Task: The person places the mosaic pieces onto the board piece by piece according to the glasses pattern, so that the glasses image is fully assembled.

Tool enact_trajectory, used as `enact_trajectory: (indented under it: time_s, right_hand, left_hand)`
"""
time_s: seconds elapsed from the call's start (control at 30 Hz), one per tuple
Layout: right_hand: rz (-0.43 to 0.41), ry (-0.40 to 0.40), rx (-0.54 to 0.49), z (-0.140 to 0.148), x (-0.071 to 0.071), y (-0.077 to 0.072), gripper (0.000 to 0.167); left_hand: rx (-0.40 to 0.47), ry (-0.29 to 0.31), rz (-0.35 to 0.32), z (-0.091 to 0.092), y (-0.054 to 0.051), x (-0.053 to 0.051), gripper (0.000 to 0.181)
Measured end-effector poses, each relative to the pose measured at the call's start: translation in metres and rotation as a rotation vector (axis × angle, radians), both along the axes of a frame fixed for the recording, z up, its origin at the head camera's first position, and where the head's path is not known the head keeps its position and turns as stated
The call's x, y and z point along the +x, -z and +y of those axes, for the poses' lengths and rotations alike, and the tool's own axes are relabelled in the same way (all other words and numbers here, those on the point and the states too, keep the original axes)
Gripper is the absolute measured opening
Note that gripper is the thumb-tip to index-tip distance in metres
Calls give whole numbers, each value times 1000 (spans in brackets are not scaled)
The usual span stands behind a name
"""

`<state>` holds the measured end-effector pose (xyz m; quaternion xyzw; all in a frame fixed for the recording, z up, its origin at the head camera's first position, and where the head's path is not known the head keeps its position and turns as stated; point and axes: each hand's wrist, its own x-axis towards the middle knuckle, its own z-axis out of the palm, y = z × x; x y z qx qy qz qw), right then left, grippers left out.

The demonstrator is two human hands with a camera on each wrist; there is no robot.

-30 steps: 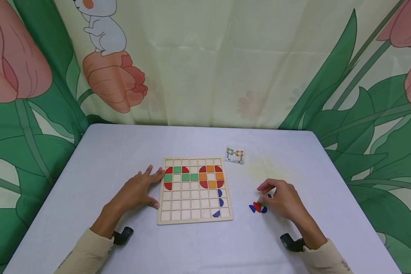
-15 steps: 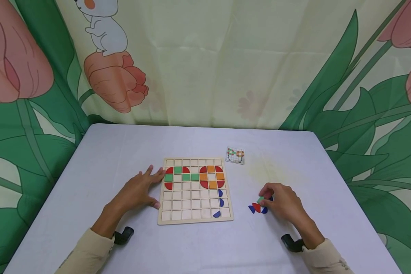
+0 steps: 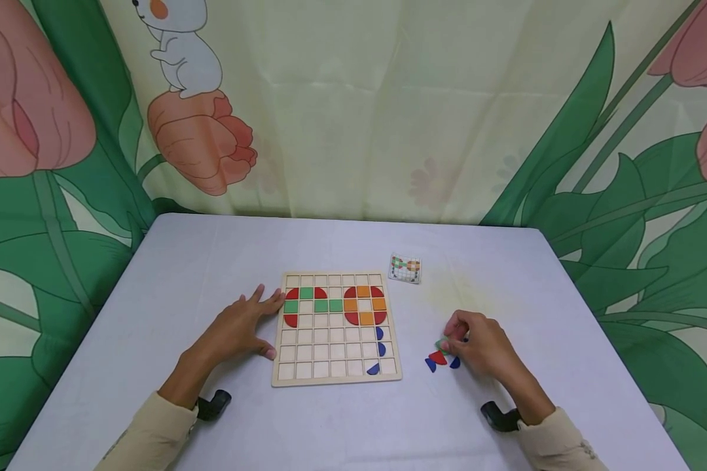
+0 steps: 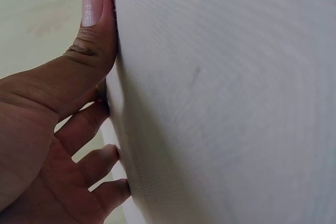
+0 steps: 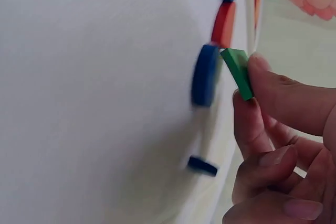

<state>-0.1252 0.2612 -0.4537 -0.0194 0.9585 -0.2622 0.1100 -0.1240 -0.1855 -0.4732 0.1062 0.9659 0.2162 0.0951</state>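
Spread fingers and thumb of my left hand (image 3: 238, 327) touch the left edge of a wooden grid board (image 3: 328, 353). In the left wrist view that hand (image 4: 63, 108) has its thumb at the board's corner and its other fingertips down on the white cloth. My right hand (image 3: 486, 343) pinches a green tile (image 5: 239, 73) between thumb and forefinger, tilted just above the cloth. Beside it lie a red quarter-round piece (image 3: 438, 358) and several blue half-round pieces (image 3: 431, 365), one partly hidden by the fingers.
On the board sit red, green and orange pieces (image 3: 363, 291) in the upper rows, with blue half-rounds (image 3: 381, 349) down the right side. A small printed pattern card (image 3: 404, 268) lies behind the board's right corner. Beyond the table's far edge hangs a floral curtain (image 3: 353, 131).
My right hand has shifted slightly around the pile, and the green tile is now pinched in it. The red piece and the leftmost blue piece have slid a little. The left hand stays put.
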Motion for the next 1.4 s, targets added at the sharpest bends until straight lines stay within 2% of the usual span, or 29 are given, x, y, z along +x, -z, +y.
enact_trajectory:
  time_s: [0.2,0.67,0.93,1.4]
  right_hand:
    - [15,-10,-54,-13,-3,-7,14]
    - [98,-33,-159,-62,-14,-19,15]
    - [109,-80,-206,-91,-18,-22,11]
    - [122,-214,-262,-149,-26,-24,19]
  left_hand:
    - [-3,2,7,0,0,-1,117]
    - [-7,2,2,0,-2,1,118]
    - [-2,7,6,0,-1,0,117]
    - [-3,11,20,0,0,0,116]
